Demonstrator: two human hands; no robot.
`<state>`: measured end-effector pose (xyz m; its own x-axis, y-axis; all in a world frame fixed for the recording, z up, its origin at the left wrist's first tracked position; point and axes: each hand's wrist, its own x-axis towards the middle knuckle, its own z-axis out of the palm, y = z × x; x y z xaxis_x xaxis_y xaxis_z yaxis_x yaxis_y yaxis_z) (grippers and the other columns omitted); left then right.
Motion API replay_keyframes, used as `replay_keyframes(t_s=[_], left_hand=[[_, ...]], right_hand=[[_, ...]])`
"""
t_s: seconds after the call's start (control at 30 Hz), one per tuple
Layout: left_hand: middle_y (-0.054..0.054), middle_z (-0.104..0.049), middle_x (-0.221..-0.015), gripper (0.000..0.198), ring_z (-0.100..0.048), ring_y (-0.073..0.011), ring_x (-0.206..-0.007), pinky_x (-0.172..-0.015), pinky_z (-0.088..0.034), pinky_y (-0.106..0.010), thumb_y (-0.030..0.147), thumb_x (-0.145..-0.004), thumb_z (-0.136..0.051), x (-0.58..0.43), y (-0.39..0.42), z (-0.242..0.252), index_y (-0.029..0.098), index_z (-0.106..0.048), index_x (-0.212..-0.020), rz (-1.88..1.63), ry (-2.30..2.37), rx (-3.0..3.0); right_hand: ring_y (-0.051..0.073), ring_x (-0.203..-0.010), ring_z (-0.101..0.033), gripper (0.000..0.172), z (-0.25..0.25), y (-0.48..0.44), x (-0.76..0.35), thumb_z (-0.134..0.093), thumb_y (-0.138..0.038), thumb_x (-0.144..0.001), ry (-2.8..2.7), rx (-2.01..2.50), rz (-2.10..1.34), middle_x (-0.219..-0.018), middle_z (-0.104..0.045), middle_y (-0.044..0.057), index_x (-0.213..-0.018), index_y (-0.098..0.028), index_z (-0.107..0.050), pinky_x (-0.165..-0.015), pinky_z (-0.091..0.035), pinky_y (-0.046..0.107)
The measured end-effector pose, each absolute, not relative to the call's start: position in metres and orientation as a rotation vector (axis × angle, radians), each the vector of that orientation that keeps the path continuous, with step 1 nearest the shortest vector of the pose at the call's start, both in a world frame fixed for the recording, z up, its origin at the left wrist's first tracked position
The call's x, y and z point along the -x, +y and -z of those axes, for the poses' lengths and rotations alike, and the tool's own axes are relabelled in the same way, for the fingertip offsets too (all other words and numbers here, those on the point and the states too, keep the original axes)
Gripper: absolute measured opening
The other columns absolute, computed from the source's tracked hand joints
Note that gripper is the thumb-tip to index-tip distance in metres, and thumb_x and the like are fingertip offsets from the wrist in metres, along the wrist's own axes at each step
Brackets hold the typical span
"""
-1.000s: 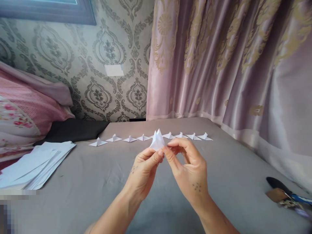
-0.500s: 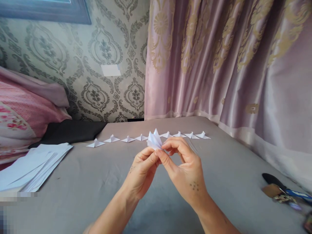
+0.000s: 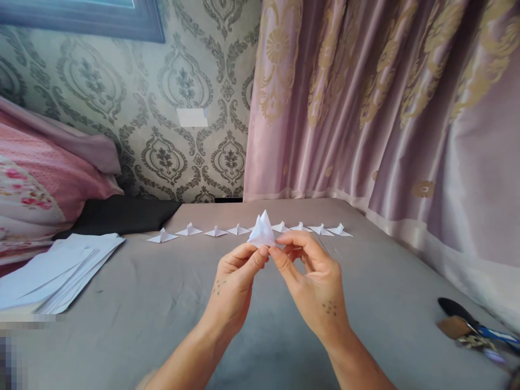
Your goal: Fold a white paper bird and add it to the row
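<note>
Now | left hand (image 3: 232,283), right hand (image 3: 316,284) pinch folded paper (image 3: 262,232) | base hidden

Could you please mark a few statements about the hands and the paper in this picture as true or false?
1. The left hand and the right hand both pinch a folded white paper piece with their fingers. True.
2. The stack of white sheets lies on the right side of the scene. False: it lies at the left edge of the grey bedsheet.
3. A row of small folded paper pieces lies on the grey bedsheet beyond the hands. True.
4. The left hand rests flat on the grey bedsheet. False: it is raised above it, gripping the folded white paper piece.
</note>
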<state>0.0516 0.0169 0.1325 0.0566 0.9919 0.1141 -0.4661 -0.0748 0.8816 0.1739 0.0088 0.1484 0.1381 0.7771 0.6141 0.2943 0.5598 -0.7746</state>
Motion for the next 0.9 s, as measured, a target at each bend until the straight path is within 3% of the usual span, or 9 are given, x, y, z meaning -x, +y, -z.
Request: replay_keyframes(t_s=[0.27, 0.4, 0.6, 0.8, 0.9], left_hand=[[0.001, -0.05, -0.064, 0.024, -0.046, -0.0134, -0.072, -0.073, -0.038, -0.027, 0.035, -0.077, -0.076, -0.052, 0.021, -0.131, 0.017, -0.066, -0.065, -1.427, 0.727, -0.876], [-0.001, -0.06, -0.067, 0.024, -0.053, -0.016, -0.077, -0.077, -0.04, -0.029, 0.036, -0.076, -0.077, -0.054, 0.017, -0.134, 0.016, -0.069, -0.065, -1.396, 0.765, -0.93], [-0.004, -0.072, -0.081, 0.016, -0.06, -0.0206, -0.089, -0.088, -0.044, -0.032, 0.034, -0.079, -0.075, -0.055, 0.012, -0.14, 0.019, -0.077, -0.078, -1.391, 0.78, -1.038], [-0.005, -0.07, -0.085, 0.016, -0.061, -0.0204, -0.087, -0.082, -0.047, -0.032, 0.033, -0.082, -0.071, -0.049, 0.011, -0.14, 0.019, -0.075, -0.089, -1.431, 0.871, -1.238], [-0.004, -0.068, -0.098, 0.032, -0.061, -0.018, -0.085, -0.078, -0.049, -0.031, 0.026, -0.076, -0.078, -0.046, 0.011, -0.138, 0.024, -0.068, -0.106, -1.657, 0.863, -1.313]], right_hand=[[0.013, -0.08, -0.062, 0.011, -0.144, 0.008, -0.167, -0.064, -0.016, -0.087, -1.489, 0.924, -0.262, -0.091, -0.067, 0.001, -0.089, -0.025, -0.07, -0.072, -0.052, 0.027], [0.013, -0.074, -0.059, 0.003, -0.146, 0.008, -0.169, -0.068, -0.022, -0.084, -1.454, 0.974, -0.416, -0.089, -0.064, 0.001, -0.085, -0.024, -0.066, -0.069, -0.052, 0.029], [0.017, -0.083, -0.063, 0.011, -0.15, 0.01, -0.178, -0.07, -0.033, -0.083, -1.4, 0.983, -0.688, -0.095, -0.069, 0.002, -0.091, -0.025, -0.068, -0.078, -0.053, 0.033], [0.019, -0.094, -0.068, 0.011, -0.144, 0.016, -0.185, -0.075, -0.032, -0.079, -1.319, 0.914, -0.812, -0.095, -0.074, 0.001, -0.089, -0.027, -0.074, -0.089, -0.054, 0.037], [0.02, -0.092, -0.069, 0.014, -0.142, 0.02, -0.19, -0.076, -0.033, -0.078, -1.258, 0.89, -0.862, -0.093, -0.075, 0.001, -0.09, -0.027, -0.075, -0.085, -0.056, 0.037]])
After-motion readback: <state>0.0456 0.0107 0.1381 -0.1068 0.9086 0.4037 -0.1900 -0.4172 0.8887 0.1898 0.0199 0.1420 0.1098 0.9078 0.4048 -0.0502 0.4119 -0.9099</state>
